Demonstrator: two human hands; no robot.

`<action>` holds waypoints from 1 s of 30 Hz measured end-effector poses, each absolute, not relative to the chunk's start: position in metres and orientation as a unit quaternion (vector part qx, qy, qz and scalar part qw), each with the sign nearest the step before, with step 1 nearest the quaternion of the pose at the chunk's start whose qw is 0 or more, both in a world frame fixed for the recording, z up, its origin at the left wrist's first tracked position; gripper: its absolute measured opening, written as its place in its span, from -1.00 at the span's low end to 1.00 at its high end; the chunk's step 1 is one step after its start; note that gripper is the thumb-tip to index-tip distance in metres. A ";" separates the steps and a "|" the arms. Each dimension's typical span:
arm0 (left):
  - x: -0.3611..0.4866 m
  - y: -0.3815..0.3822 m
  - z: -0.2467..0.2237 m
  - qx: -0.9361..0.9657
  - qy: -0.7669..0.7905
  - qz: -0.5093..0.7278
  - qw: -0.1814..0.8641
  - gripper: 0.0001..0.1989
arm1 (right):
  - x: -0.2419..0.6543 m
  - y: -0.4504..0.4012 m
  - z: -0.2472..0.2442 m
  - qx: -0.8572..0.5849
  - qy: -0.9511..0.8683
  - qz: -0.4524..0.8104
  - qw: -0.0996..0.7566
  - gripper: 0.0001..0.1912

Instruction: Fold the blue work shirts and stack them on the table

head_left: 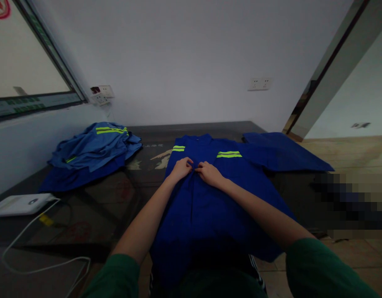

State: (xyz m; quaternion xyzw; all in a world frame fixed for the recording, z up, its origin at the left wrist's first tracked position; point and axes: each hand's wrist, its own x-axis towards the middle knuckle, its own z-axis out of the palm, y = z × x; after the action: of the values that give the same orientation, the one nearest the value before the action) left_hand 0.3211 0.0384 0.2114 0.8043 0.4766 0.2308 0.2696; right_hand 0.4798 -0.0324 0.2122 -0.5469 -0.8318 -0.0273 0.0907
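A dark blue work jacket (228, 198) with yellow-green stripes across the chest lies spread on the dark table, collar away from me, its lower part hanging over the near edge. My left hand (182, 169) pinches the jacket's front edge just below the collar opening. Close beside it on the right, my right hand (209, 174) also grips the front edge with bent fingers. The two hands are almost touching at the centre line of the jacket. Any button or fastener between the fingertips is too small to make out.
Rumpled blue clothes (97, 145) with the same stripes are heaped at the left. Folded dark blue cloth (290, 151) lies at the right. A white device (23, 205) with a white cable sits on the table (104, 215) at left. A wall (184, 66) stands behind.
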 end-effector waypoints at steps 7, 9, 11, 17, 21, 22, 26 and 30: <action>0.314 0.051 0.200 0.874 0.378 0.229 0.203 -0.75 | 0.479 -0.041 0.203 -0.538 -0.838 -0.026 0.089 -0.57; 0.313 0.054 0.196 0.880 0.362 0.243 0.188 -0.82 | 0.479 -0.043 0.205 -0.541 -0.836 -0.026 0.091 -0.55; 0.312 0.055 0.193 0.881 0.353 0.254 0.188 -0.86 | 0.479 -0.049 0.210 -0.542 -0.833 -0.024 0.107 -0.58; 0.312 0.055 0.191 0.873 0.353 0.267 0.203 -0.89 | 0.470 -0.070 0.224 -0.552 -0.818 0.052 0.153 -0.84; 0.312 0.055 0.192 0.865 0.356 0.288 0.207 -0.92 | 0.449 -0.066 0.219 -0.571 -0.774 0.214 0.168 -0.65; 0.313 0.055 0.191 0.864 0.356 0.292 0.206 -0.93 | 0.445 -0.063 0.218 -0.579 -0.762 0.233 0.173 -0.61; 0.314 0.055 0.189 0.861 0.357 0.303 0.197 -0.94 | 0.435 -0.057 0.215 -0.588 -0.735 0.268 0.208 -0.68; 0.314 0.054 0.189 0.856 0.363 0.321 0.183 -0.93 | 0.433 -0.067 0.221 -0.542 -0.613 0.507 0.270 -0.78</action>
State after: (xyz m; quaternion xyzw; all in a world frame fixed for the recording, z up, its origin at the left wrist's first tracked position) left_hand 0.3141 0.0544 0.1888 0.8556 0.3627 0.3209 0.1829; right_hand 0.4332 -0.0673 0.2207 -0.5416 -0.6134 0.5073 0.2704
